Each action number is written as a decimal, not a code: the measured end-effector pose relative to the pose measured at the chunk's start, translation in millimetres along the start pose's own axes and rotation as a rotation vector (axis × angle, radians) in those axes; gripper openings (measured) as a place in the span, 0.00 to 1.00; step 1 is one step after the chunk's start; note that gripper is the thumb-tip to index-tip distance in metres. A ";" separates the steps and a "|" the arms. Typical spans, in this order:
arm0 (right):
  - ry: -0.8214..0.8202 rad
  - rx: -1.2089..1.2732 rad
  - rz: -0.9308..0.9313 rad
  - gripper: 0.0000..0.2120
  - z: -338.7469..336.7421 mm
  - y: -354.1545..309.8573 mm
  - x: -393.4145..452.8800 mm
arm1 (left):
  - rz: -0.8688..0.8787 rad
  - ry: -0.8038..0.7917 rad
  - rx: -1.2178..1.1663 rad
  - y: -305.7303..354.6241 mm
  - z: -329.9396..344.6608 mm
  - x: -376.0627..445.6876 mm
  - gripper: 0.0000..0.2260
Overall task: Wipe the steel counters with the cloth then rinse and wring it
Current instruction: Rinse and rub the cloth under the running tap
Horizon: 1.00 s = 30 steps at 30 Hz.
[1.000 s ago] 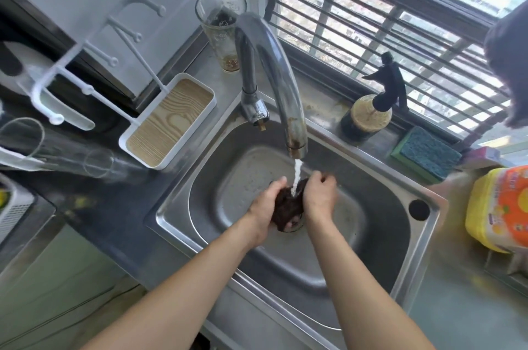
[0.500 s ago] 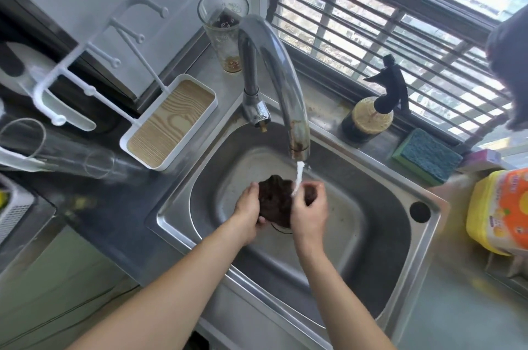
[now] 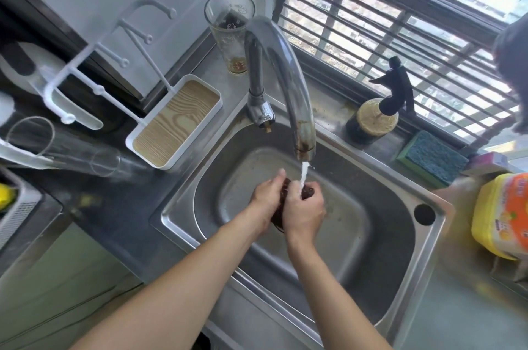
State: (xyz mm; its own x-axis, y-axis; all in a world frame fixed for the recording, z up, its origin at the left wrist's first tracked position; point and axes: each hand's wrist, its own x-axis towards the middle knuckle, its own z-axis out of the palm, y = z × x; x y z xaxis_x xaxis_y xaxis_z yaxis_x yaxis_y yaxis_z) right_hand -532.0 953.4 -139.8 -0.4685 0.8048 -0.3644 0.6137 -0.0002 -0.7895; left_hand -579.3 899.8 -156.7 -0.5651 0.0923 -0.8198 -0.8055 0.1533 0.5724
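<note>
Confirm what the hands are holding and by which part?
Both the left hand and right hand grip the dark cloth, bunched between the palms under the tap's stream. Which part of it cannot be told.

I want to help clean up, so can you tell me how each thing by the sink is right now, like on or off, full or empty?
Tap: on, water running.
Cloth: bunched up, under the stream.
Left hand: gripping the cloth.
Right hand: gripping the cloth.
Sink: no standing water visible.
Tall glass: upright, nearly empty, brown dregs at the bottom.
Spray bottle: upright.
Clear glass: lying on its side on the rack.
</note>
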 end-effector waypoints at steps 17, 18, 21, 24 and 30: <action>-0.234 0.420 0.344 0.09 -19.4 -0.3 42.0 | -0.252 -0.099 -0.404 -16.8 -17.5 -12.7 0.11; -0.327 0.320 0.317 0.08 -18.0 4.4 32.7 | -0.208 -0.063 -0.353 -15.1 -16.5 -12.3 0.11; -0.449 0.078 0.157 0.03 -10.1 25.4 11.8 | -0.019 -0.048 -0.093 -19.8 -13.0 -11.0 0.12; -0.264 0.017 0.116 0.11 -9.6 28.8 14.9 | 0.077 -0.103 -0.055 -28.0 -15.4 -6.7 0.11; -0.052 0.154 0.088 0.15 -16.1 24.6 16.7 | 0.076 0.238 0.103 -37.6 -13.1 16.0 0.19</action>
State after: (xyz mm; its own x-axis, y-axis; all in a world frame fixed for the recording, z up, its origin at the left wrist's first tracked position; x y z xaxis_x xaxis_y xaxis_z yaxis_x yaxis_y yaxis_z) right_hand -514.5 976.3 -157.3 -0.4521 0.7660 -0.4569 0.5511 -0.1629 -0.8184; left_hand -560.4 882.7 -191.2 -0.6593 -0.1247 -0.7414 -0.7434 0.2555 0.6181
